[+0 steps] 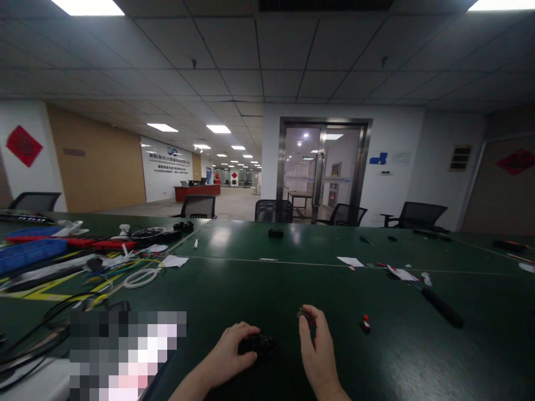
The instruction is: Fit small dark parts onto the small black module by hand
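My left hand (232,351) rests on the dark green table (267,289) and grips a small black block-shaped part (261,345). My right hand (315,348) is raised just to its right, with thumb and fingertips pinching a tiny dark piece (304,314). The two hands are a few centimetres apart. A small red and black part (365,323) lies on the table to the right of my right hand.
A black-handled tool (441,306) lies at the right. Paper scraps (351,261) and small parts are scattered mid-table. At the left lie cables (140,277), blue bins (29,250) and red tools (96,243). Office chairs (273,211) line the far edge, before a glass door (321,172).
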The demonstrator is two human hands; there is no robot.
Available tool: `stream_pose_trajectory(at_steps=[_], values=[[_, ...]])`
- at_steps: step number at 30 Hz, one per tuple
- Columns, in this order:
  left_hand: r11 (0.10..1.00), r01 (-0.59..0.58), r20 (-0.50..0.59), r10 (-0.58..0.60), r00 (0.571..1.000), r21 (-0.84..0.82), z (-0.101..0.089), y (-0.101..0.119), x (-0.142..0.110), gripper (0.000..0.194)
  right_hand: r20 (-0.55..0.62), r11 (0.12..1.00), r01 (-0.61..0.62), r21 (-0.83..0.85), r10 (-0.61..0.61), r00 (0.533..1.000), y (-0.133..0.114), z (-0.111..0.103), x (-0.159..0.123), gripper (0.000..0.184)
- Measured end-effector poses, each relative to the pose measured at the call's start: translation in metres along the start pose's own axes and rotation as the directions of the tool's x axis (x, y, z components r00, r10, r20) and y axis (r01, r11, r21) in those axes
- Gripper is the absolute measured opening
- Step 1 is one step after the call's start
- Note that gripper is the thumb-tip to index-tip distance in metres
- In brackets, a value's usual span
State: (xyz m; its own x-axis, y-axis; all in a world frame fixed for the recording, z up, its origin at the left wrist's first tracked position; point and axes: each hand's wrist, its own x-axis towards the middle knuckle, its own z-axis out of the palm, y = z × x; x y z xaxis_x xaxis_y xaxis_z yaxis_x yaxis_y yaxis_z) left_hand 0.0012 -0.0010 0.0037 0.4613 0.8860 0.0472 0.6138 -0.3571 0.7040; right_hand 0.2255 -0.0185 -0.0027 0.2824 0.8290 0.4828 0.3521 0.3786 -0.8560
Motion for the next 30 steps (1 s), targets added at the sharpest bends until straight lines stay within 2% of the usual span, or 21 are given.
stream_pose_trajectory(at_steps=[10, 16, 30], values=[[1.0, 0.023, 0.0, -0.023, 1.0, -0.012, -0.003, 0.009, -0.003, 0.045, 0.026, 0.999, -0.041, -0.005, 0.042, 0.999, -0.001, 0.0, 0.0, 0.03], [1.0, 0.018, -0.004, -0.018, 1.0, 0.01, -0.003, 0.011, -0.003, 0.045, 0.023, 1.0, -0.025, -0.018, 0.025, 0.999, -0.001, 0.001, 0.0, 0.03], [1.0, 0.016, 0.006, -0.016, 1.0, -0.02, -0.002, 0.004, -0.002, 0.044, 0.023, 0.999, -0.052, -0.015, 0.052, 0.998, -0.003, 0.0, 0.0, 0.033]])
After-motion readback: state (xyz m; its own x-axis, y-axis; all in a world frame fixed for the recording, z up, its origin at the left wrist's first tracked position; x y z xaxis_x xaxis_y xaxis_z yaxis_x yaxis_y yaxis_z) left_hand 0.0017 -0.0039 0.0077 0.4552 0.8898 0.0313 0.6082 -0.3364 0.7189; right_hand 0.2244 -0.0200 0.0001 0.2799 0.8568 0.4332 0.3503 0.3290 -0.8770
